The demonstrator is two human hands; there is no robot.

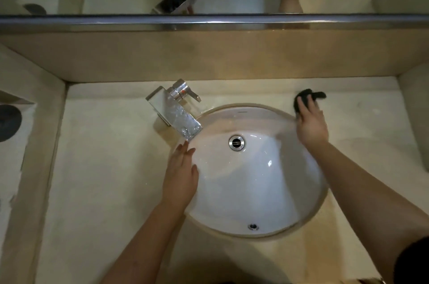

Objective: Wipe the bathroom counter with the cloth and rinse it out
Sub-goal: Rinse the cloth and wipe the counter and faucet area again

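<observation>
Head: cloth (pixel 304 94) under right fingers (pixel 302 109) (on counter (pixel 116 167)).

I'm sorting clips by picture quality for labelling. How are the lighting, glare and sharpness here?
Head view: the light is dim and yellowish overall. There are small white glints in the sink bowl and shine on the faucet. The right hand pressing the dark cloth looks slightly smeared, while the left hand is sharper. The frame corners are soft and stretched.

Cream stone-look counter (pixel 104 167) looking matt, w/ wet sheen; round white glazed basin (pixel 255 190) shining glossy; flat chrome metal faucet (pixel 176 114) gleaming, mirror-polished; small dark soft cloth (pixel 306 98) looking matt.
</observation>
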